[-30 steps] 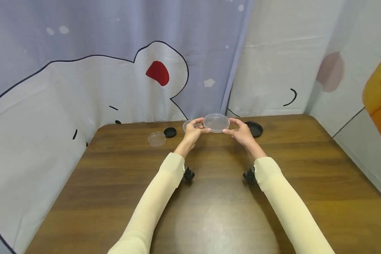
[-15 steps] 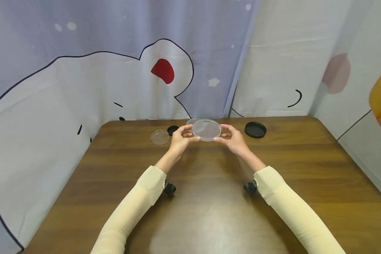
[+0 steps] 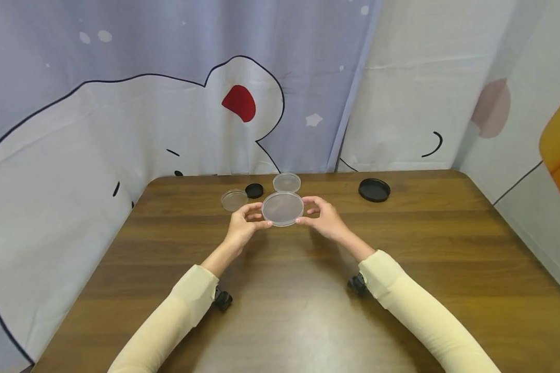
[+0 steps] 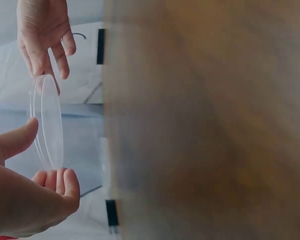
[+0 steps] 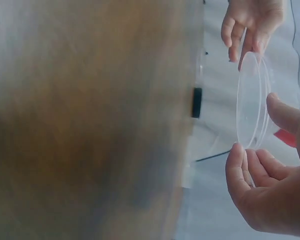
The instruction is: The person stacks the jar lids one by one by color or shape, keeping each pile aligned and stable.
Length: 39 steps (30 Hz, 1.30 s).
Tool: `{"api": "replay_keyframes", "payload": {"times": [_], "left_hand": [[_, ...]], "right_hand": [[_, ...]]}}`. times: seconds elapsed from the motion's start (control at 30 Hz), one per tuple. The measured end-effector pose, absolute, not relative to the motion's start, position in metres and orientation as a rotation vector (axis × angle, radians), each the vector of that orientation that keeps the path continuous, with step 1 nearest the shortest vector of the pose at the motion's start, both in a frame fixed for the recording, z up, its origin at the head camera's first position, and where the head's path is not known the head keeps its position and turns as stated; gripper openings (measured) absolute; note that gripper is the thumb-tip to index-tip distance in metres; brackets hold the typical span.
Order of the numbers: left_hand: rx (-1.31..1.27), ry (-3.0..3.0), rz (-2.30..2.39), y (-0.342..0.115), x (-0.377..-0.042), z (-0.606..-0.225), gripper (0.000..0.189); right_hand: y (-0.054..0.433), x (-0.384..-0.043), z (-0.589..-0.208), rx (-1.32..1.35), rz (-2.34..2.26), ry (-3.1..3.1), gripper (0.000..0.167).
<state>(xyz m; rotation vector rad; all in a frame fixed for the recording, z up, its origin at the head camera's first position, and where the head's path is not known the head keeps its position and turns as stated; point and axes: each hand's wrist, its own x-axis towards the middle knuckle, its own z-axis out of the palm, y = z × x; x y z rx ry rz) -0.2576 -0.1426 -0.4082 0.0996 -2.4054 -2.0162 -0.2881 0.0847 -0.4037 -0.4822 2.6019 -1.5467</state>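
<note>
A clear round petri dish is held in the air over the table by both hands. My left hand pinches its left edge between thumb and fingers, and my right hand pinches the opposite edge the same way. Seen side-on in the left wrist view, the dish shows doubled rims, with a gap of air between it and the table. The right wrist view also has the dish between the fingertips of the two hands. Whether anything is inside it, I cannot tell.
Behind the held dish, a second clear dish lies near the table's back edge. Another clear dish and a small black round dish lie to its left. At the back right is a larger black dish. A patterned curtain hangs behind.
Both hands have brought the petri dish left and nearer to me, keeping their hold on it. The clear dish behind, formerly partly covered, now shows more fully.
</note>
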Motion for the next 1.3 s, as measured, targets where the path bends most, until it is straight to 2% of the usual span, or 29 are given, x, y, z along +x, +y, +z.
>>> {"api": "replay_keyframes", "payload": {"times": [0.53, 1.3], "left_hand": [[0.123, -2.629, -2.002, -0.171, -0.249, -0.421, 0.062], [0.102, -2.778, -1.857, -0.184, -0.256, -0.429, 0.061]], "right_hand": [[0.075, -0.286, -0.422, -0.445, -1.500, 2.421, 0.049], [0.067, -0.288, -0.437, -0.409, -1.559, 2.321, 0.049]]}}
